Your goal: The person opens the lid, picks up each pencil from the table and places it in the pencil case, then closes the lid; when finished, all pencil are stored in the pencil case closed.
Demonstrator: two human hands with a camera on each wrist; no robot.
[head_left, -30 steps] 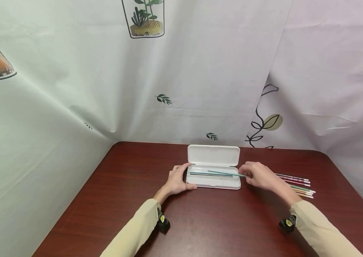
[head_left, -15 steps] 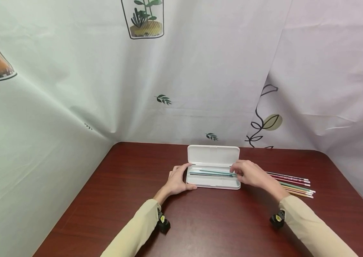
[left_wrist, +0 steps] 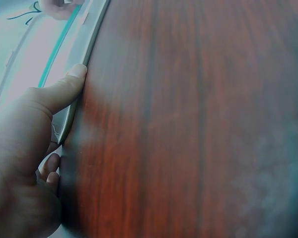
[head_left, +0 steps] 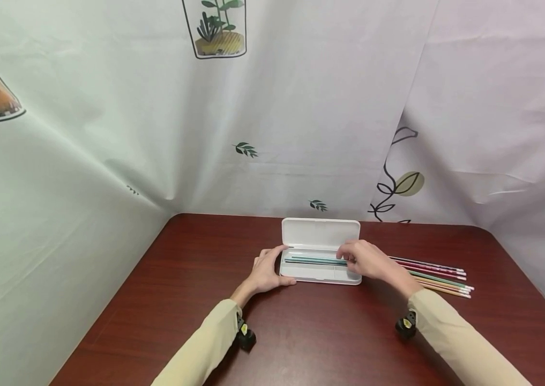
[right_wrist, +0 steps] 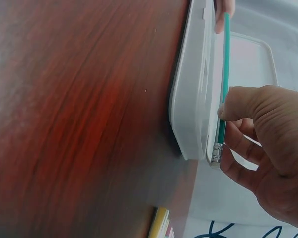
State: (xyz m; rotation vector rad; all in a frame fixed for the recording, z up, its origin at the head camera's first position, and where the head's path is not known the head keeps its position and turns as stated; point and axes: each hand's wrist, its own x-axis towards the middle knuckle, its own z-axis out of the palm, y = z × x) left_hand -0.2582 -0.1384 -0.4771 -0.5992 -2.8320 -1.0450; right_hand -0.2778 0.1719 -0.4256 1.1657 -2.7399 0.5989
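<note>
A white pencil case (head_left: 320,279) stands on the table with its lid (head_left: 321,232) raised. My left hand (head_left: 266,271) holds the case's left end, the thumb along the front rim and the fingers round the far side. Over the right part of the case, my right hand (head_left: 366,260) pinches a teal pencil (right_wrist: 226,64) near its eraser end. That pencil lies lengthwise over the inside of the case. A dark pencil (head_left: 291,261) lies beside it in the tray, partly hidden.
Several pencils (head_left: 446,284), pink, green, yellow and dark, lie on the table to the right, partly behind the right forearm. The reddish-brown table (head_left: 320,332) meets a white printed cloth (head_left: 282,177) along its back edge.
My right hand has moved left with the teal pencil, from beside the case to over its right part. The pencil now lies nearly level along the tray. My left hand has stayed put.
</note>
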